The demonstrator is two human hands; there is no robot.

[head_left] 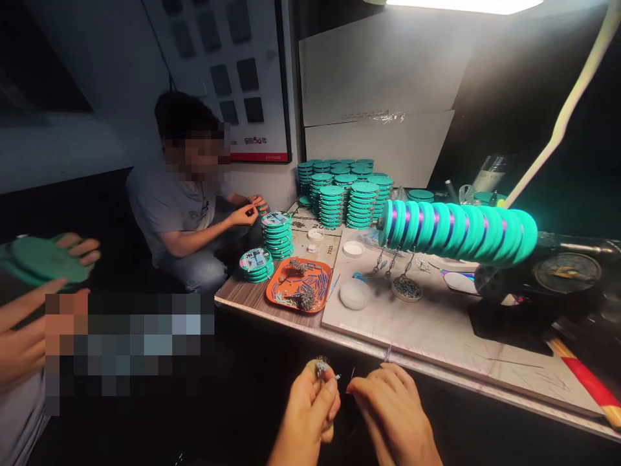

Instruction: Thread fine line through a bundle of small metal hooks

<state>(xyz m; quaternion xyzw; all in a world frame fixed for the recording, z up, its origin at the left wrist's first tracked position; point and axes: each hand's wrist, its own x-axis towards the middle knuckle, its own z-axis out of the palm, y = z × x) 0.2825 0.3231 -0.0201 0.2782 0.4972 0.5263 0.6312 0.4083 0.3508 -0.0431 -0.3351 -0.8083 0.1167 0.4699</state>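
Note:
My left hand (313,404), closed, pinches a small cluster of silvery metal fittings (321,369) between thumb and fingers, just in front of the table edge. Beside it on the right, my right hand (395,408) has its thumb and forefinger pressed together on a thin purple line (351,377), of which only a short bit shows. Above and behind my hands, a row of teal foam spools (460,232) sits on a horizontal machine spindle, purple line wound in their grooves. Small metal fittings (388,266) dangle below the row. A round dish of dark metal pieces (407,289) stands underneath.
An orange tray (270,299) holds metal parts and small tubes. Stacked teal spools (332,207) stand at the back, labelled ones (276,233) nearer. A white lid (354,294) lies on the board. One co-worker (179,194) sits left; another person's hands hold a spool (46,262).

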